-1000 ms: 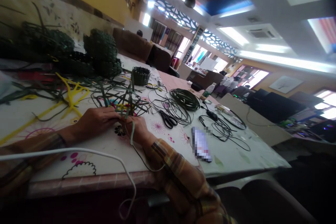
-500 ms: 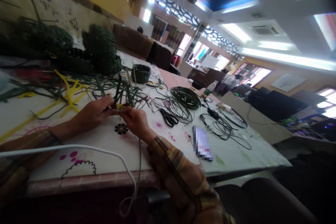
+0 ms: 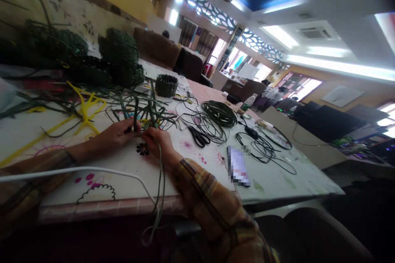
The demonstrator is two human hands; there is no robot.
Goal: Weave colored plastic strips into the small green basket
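Nearest, a white cable arches across the foreground, in front of the tabletop. A thin green strand hangs from beside the right hand over the near edge, where its loose length probably stays out of the way. The left hand pinches a piece of dark green strips at its near side; the right fingers are drawn together on the same side, their exact contact hidden. The piece lies between the hands, its strips standing upright or splaying away, which appears to leave the pinched edge accessible. To the right lies a blurred phone. Just beyond it, scissors rest with their handles toward the near side, seemingly for easy reach. Yellow strips lie left of the work. Farther off, a coil keeps its long green material gathered; a small woven basket stands upright, and larger woven forms are heaped toward the wall, presumably to spare working room.
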